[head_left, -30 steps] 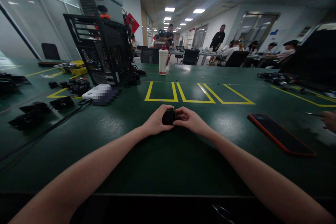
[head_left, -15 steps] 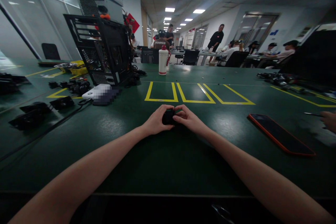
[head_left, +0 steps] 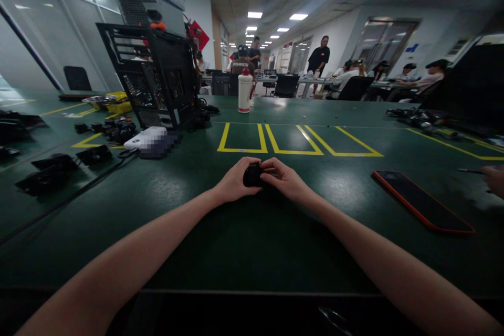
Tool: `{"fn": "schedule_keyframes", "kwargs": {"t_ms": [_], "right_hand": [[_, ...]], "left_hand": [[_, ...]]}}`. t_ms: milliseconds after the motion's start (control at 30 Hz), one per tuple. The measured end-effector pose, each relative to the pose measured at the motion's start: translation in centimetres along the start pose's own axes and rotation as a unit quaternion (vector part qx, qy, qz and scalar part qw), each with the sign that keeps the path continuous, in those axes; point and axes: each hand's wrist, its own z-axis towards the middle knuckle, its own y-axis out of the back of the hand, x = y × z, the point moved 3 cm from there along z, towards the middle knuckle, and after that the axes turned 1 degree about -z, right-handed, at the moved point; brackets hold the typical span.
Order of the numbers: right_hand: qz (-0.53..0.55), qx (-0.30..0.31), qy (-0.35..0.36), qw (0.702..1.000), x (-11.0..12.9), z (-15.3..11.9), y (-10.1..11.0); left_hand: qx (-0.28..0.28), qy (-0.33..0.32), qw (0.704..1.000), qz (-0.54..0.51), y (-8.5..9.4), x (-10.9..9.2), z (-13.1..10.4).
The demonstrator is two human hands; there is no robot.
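Note:
A small black object with rounded edges [head_left: 252, 175] is held just above or on the green table [head_left: 244, 252]; its kind is too dark to make out. My left hand [head_left: 236, 181] wraps round it from the left, fingers over the top and thumb below. From the right, the bent fingers and thumb of my right hand [head_left: 281, 178] pinch at its side. The fingertips of both hands nearly meet along its upper edge. Part of the object is hidden behind the fingers.
Yellow tape outlines [head_left: 293, 153] lie beyond my hands, with a white bottle [head_left: 244, 93] behind. To the left stand an open computer case [head_left: 173, 73], a white device [head_left: 144, 139] and black parts [head_left: 47, 173]. An orange-edged phone [head_left: 423, 202] lies right, near another person's hand [head_left: 494, 179].
My right fingers have shifted very slightly at the black object's side; both hands stay in place. A standing person in the background has moved a little to the left.

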Motion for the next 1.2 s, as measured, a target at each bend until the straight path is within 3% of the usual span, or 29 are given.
{"fn": "schedule_keyframes", "kwargs": {"t_ms": [200, 433, 567, 700, 933, 1200], "right_hand": [[0.025, 0.03, 0.01, 0.999, -0.2, -0.2, 0.2], [0.054, 0.017, -0.051, 0.997, -0.8, 0.4, 0.0], [0.02, -0.006, -0.072, 0.997, -0.9, 0.5, -0.2], [-0.069, -0.014, -0.05, 0.996, -0.8, 0.2, -0.1], [-0.035, 0.042, -0.047, 0.997, -0.9, -0.2, 0.2], [-0.017, -0.006, -0.089, 0.996, -1.7, 0.6, 0.0]], "left_hand": [[0.004, 0.011, 1.0, 0.002, 0.1, -0.2, 0.0], [0.001, 0.005, 1.0, 0.007, 0.0, -0.1, 0.0], [-0.001, 0.005, 1.0, 0.006, 0.0, 0.0, 0.0], [0.002, 0.009, 1.0, 0.003, 0.0, -0.1, 0.0], [0.001, 0.003, 1.0, 0.012, 0.1, -0.2, 0.0], [0.01, 0.007, 1.0, 0.003, 0.0, -0.2, 0.0]]}}
